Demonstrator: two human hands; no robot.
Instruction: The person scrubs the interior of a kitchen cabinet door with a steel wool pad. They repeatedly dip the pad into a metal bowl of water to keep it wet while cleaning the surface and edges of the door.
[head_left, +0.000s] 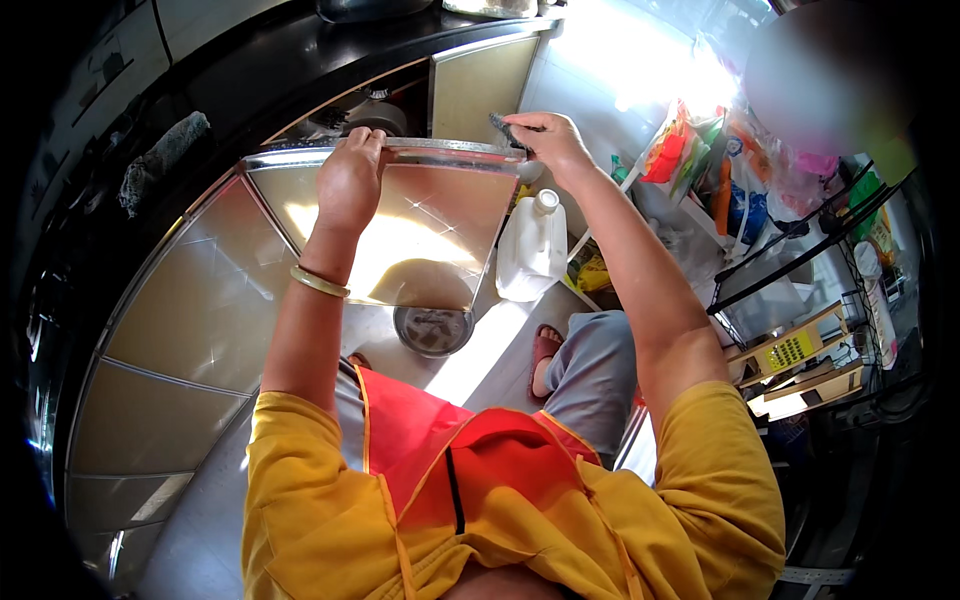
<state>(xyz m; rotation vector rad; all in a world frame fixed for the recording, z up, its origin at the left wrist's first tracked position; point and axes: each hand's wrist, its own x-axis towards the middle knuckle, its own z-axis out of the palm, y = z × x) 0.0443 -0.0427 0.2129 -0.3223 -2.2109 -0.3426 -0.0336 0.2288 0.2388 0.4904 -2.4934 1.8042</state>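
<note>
An opened cabinet door (442, 217) with a metal-edged frame stands out from the dark counter, its top edge facing up and looking wet. My left hand (351, 176) grips that top edge near its middle, fingers curled over it. At the door's outer corner, my right hand (551, 146) pinches a dark grey scouring pad (504, 129) between thumb and fingers. Below the door's lower edge, a round basin (433, 330) of cloudy liquid rests on the floor. A white plastic jug (532, 247) with a cap stands just right of the door.
A grey cloth (163, 159) lies on the black countertop (247, 82). Pans show inside the open cabinet (375, 112). Plastic bags (742, 172) crowd the right side, beside a black wire rack (817, 240) and a yellow grater (789, 349). My sandalled foot (545, 360) is on the floor.
</note>
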